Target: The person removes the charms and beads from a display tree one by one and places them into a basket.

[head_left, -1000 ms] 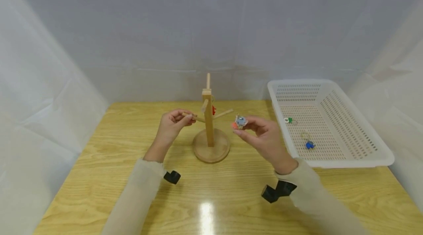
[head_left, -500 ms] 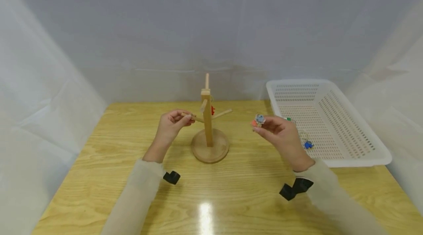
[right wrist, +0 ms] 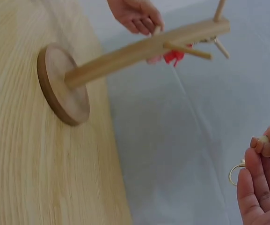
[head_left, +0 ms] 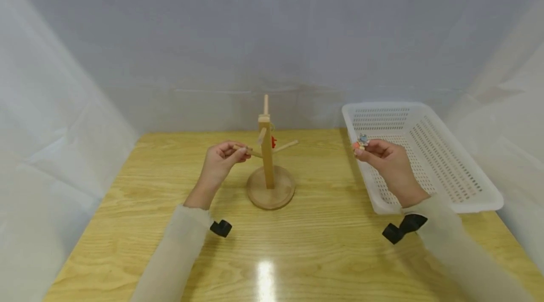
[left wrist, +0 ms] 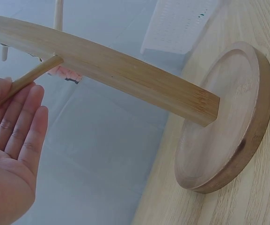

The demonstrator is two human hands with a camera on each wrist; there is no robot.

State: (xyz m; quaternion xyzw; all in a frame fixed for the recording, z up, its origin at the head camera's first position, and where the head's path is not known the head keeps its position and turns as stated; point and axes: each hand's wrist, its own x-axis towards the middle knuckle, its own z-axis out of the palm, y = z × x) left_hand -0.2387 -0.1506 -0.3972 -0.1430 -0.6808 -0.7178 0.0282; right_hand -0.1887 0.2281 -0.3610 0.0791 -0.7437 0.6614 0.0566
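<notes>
My left hand point(head_left: 221, 158) pinches a peg point(left wrist: 34, 74) of a wooden rack point(head_left: 267, 163) between thumb and fingers. The rack stands upright on a round base, with several pegs on its post. Behind the post a red charm point(head_left: 274, 141) hangs, partly hidden. In my right hand point(head_left: 393, 163) is a small figure keychain point(head_left: 362, 141), coloured blue-grey and orange, pinched at the fingertips. Its gold ring point(right wrist: 232, 176) shows beside the fingers in the right wrist view. That hand overlaps the left side of a white basket point(head_left: 382, 105) in the head view.
The basket, low and perforated, stands at the table's right. Pale sheeting point(head_left: 212, 47) encloses the back and sides of the wooden table point(head_left: 170, 226). A black wrist camera point(head_left: 222, 228) is on the left forearm, another point(head_left: 403, 229) on the right.
My right hand has moved right with the keychain, from beside the rack to the basket's left side. It now hides the charms seen in the basket earlier. The left hand stays on its peg.
</notes>
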